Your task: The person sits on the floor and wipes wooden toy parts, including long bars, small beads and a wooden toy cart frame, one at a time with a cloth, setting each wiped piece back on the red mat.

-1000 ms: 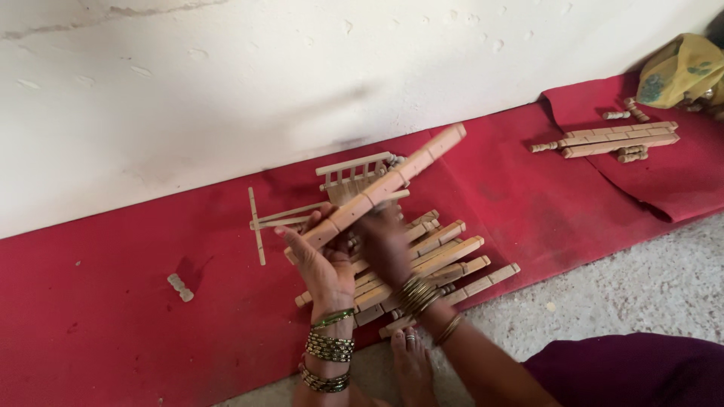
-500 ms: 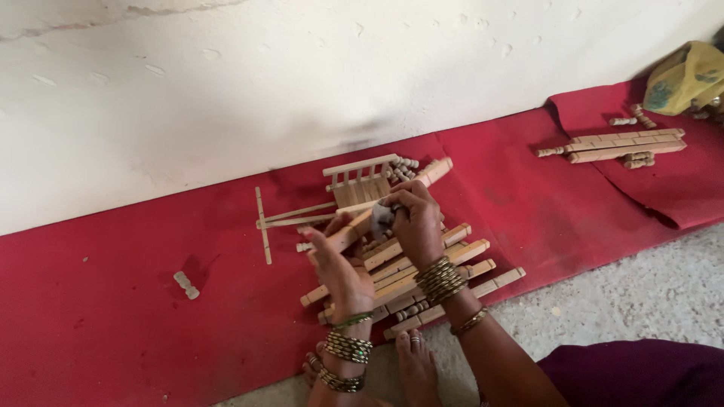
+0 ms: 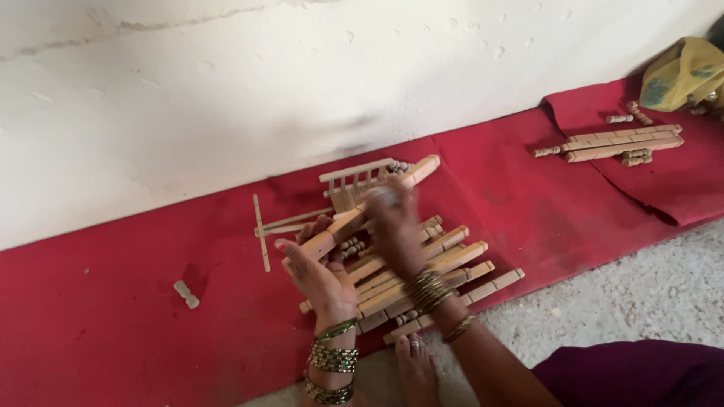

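- The long wooden bar (image 3: 362,215) has dropped lower, now just above the pile of wooden bars (image 3: 422,279) on the red cloth (image 3: 113,332).
- Left hand (image 3: 320,271) grips its near end; right hand (image 3: 392,226), blurred, presses its middle.

The long wooden bar (image 3: 360,216) now lies lower and flatter than a second ago, when its far end stuck up well above the slatted frame (image 3: 354,179); that end now sits just by the frame's top. The left hand (image 3: 320,275) has slid down to the bar's near end. The right hand (image 3: 394,230), blurred, has moved up over the bar's middle, off the stack of bars (image 3: 422,271).
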Demonstrator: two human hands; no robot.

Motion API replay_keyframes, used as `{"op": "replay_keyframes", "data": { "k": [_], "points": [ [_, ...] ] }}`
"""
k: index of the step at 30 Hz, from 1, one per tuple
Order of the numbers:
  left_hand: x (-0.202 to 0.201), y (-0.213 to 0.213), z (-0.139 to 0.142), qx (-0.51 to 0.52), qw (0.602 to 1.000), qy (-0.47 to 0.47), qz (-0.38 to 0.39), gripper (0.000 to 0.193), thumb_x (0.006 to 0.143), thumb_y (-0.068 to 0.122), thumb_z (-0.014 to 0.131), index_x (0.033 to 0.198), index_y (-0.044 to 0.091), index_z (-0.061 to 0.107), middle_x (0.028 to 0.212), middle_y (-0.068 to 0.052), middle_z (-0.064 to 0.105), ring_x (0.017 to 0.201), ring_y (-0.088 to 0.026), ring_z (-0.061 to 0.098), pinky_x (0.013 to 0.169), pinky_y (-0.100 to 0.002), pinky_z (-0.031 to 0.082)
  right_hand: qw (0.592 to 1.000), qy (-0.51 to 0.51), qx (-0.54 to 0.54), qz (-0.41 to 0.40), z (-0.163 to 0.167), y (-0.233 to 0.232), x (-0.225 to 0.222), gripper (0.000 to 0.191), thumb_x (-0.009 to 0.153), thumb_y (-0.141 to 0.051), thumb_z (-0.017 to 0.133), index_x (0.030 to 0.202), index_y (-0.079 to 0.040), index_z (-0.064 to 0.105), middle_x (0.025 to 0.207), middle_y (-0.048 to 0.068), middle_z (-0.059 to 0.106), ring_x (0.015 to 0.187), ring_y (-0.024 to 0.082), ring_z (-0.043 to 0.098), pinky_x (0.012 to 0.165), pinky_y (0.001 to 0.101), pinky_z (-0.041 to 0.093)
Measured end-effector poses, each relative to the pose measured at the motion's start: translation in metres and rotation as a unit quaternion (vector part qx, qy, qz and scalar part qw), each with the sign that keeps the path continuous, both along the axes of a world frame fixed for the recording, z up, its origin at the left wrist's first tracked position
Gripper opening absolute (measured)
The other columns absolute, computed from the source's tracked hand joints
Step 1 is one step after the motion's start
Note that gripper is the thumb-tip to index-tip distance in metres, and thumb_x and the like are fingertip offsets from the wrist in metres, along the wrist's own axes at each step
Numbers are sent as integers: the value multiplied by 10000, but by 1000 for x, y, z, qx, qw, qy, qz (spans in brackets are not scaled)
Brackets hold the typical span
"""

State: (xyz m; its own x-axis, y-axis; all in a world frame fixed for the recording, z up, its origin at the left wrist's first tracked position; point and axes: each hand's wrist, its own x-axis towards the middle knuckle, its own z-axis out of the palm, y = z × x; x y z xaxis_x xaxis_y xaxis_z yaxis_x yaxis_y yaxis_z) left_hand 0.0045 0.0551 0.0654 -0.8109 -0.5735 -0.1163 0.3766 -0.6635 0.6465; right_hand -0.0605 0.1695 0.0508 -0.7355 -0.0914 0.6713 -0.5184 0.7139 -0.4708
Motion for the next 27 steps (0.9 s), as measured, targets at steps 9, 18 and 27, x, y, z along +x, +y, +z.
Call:
{"op": "replay_keyframes", "data": {
  "k": [9,18,27],
  "points": [
    [-2,3,6,10,999,-26,-30,682,851,637,569,1137,18,550,1094,-163,721,1079,-259,701,986,-417,587,985,-12,-166,-39,17,33,-4,293,928,-92,700,1204,-49,611,956,100,701,783,160,707,592,261,629],
    [7,-14,19,13,995,-84,52,559,906,590,524,1095,72,616,974,-87,736,926,-226,724,827,-386,619,987,90,-29,133,5,-25,19,119,1015,32,616,970,-78,623,815,50,677,745,144,642,647,242,583],
    [-3,-32,-9,78,987,100,100,478,954,543,606,791,93,618,725,-68,644,706,-225,675,744,-420,634,993,-51,-106,-6,-6,22,0,156,924,5,616,1050,-50,691,1003,142,709,769,208,667,578,273,587]
  ]
}}
